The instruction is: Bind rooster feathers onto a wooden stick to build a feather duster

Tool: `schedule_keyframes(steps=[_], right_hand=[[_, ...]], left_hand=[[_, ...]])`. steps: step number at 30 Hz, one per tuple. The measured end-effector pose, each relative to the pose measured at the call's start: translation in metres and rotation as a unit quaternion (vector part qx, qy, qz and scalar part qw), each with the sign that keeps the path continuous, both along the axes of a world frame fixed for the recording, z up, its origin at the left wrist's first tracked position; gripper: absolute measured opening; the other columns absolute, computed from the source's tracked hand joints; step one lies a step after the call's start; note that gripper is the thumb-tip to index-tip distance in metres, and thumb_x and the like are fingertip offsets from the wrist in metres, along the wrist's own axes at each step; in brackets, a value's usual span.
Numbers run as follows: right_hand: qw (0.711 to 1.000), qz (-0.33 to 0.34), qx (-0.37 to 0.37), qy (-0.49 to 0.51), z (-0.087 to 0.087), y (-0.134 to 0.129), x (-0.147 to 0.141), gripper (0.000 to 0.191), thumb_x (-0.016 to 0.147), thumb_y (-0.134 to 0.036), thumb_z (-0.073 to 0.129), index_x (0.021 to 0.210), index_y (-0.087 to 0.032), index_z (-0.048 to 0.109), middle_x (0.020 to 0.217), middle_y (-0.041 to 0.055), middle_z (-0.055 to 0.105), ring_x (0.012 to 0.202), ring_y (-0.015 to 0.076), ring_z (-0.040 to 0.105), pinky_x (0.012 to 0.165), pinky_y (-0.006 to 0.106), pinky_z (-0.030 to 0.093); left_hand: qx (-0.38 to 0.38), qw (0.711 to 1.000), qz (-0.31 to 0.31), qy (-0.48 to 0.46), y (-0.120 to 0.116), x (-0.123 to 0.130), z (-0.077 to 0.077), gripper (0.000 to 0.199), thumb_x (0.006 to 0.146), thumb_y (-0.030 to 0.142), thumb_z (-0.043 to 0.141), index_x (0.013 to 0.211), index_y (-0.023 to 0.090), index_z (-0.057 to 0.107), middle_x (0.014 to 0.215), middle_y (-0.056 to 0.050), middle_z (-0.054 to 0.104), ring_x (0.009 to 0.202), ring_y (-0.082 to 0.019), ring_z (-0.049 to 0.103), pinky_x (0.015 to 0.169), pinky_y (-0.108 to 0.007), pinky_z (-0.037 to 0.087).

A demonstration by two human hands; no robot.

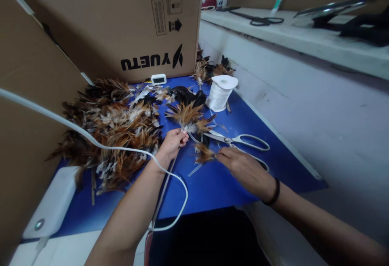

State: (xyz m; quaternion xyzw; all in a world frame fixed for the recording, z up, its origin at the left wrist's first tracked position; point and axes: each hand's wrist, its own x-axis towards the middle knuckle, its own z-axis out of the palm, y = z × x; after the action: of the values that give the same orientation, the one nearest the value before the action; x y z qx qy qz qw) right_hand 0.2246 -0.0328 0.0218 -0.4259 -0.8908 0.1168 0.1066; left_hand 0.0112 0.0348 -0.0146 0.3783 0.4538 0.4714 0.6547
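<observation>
Feather bunch (186,114), left of the scissors (226,139), is being held by its base in the left hand (174,142), presumably against crushing, a small tuft (203,154) in the right hand (240,164).

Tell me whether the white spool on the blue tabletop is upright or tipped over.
Upright: the spool stands on its end on the blue tabletop, its flat round top facing up.

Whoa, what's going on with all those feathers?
Someone's left hand is pinching a bunch of brown feathers at the base. The right hand holds a smaller feather tuft by its end. Scissors lie beside the right hand, a white spool stands farther back, and a big feather pile lies to the left.
</observation>
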Motion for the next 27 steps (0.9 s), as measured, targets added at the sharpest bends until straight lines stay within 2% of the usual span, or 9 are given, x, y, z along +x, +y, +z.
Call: schedule_keyframes(steps=[3,7,9,11,14,16,18,22,27], right_hand=[[0.998,0.004,0.022,-0.058,0.008,-0.003,0.001,0.028,0.085,-0.012,0.039,0.082,-0.021,0.065,0.079,0.0100,0.063,0.076,0.0235,0.057,0.074,0.041,0.048],[0.989,-0.073,0.045,0.121,0.025,0.003,0.006,0.020,0.085,-0.021,0.045,0.088,-0.022,0.064,0.081,0.0069,0.066,0.079,0.0233,0.059,0.074,0.042,0.048],[0.956,-0.138,0.001,0.260,0.031,0.011,-0.001,0.014,0.081,-0.027,0.055,0.091,-0.021,0.063,0.083,0.0053,0.067,0.076,0.0207,0.061,0.070,0.037,0.050],[0.909,-0.168,-0.099,0.368,0.034,0.022,-0.018,0.014,0.076,-0.030,0.061,0.082,-0.018,0.061,0.073,0.0034,0.066,0.064,0.0158,0.061,0.059,0.030,0.051],[0.829,-0.179,-0.242,0.471,0.026,0.044,-0.053,0.014,0.073,-0.025,0.062,0.070,-0.013,0.055,0.061,0.0021,0.063,0.047,0.0086,0.055,0.047,0.021,0.047],[0.784,-0.204,-0.301,0.502,0.016,0.059,-0.073,0.009,0.072,-0.019,0.060,0.072,-0.012,0.055,0.060,0.0037,0.063,0.049,0.0104,0.059,0.044,0.019,0.048],[0.782,-0.224,-0.299,0.498,0.004,0.071,-0.085,0.007,0.071,-0.016,0.060,0.073,-0.012,0.055,0.063,0.0052,0.064,0.053,0.0134,0.063,0.040,0.019,0.048],[0.813,-0.258,-0.262,0.452,-0.014,0.083,-0.089,0.009,0.067,-0.018,0.063,0.072,-0.012,0.057,0.065,0.0063,0.065,0.057,0.0175,0.066,0.031,0.017,0.045],[0.815,-0.254,-0.269,0.447,-0.026,0.087,-0.087,0.016,0.065,-0.024,0.067,0.068,-0.014,0.056,0.059,0.0051,0.065,0.051,0.0160,0.063,0.028,0.016,0.040]], left_hand=[[-0.001,1.000,0.003,0.000,0.000,0.000,0.000,0.021,0.073,0.023,0.062,0.060,0.010,0.051,0.047,0.002,0.042,0.041,-0.002,0.033,0.040,-0.017,0.017],[-0.005,1.000,0.007,0.003,0.000,0.000,0.000,0.022,0.073,0.023,0.062,0.059,0.010,0.050,0.047,0.002,0.042,0.040,-0.002,0.032,0.039,-0.017,0.016],[-0.005,1.000,0.004,0.003,0.000,0.001,0.000,0.024,0.072,0.024,0.063,0.058,0.010,0.050,0.046,0.003,0.042,0.039,-0.002,0.031,0.039,-0.017,0.016],[-0.002,1.000,-0.001,0.004,0.000,0.000,0.001,0.024,0.071,0.026,0.065,0.059,0.010,0.051,0.046,0.003,0.042,0.039,-0.002,0.031,0.039,-0.017,0.016],[0.006,1.000,-0.004,0.002,-0.001,0.000,0.001,0.026,0.068,0.029,0.068,0.059,0.011,0.051,0.046,0.003,0.043,0.040,-0.003,0.033,0.040,-0.017,0.018],[0.009,1.000,0.000,-0.002,0.000,0.001,0.000,0.028,0.066,0.031,0.069,0.059,0.011,0.051,0.047,0.003,0.043,0.041,-0.003,0.033,0.041,-0.018,0.019],[0.006,1.000,0.005,-0.004,0.000,0.001,-0.001,0.028,0.065,0.031,0.069,0.060,0.011,0.051,0.047,0.004,0.042,0.041,-0.003,0.033,0.041,-0.018,0.018],[-0.005,1.000,0.002,-0.011,0.002,0.001,-0.002,0.024,0.068,0.031,0.067,0.066,0.011,0.053,0.050,0.003,0.044,0.043,-0.004,0.035,0.041,-0.017,0.018],[-0.007,1.000,0.002,-0.016,0.003,0.002,-0.003,0.021,0.071,0.028,0.063,0.067,0.010,0.054,0.055,0.000,0.048,0.044,-0.004,0.037,0.040,-0.016,0.019]])
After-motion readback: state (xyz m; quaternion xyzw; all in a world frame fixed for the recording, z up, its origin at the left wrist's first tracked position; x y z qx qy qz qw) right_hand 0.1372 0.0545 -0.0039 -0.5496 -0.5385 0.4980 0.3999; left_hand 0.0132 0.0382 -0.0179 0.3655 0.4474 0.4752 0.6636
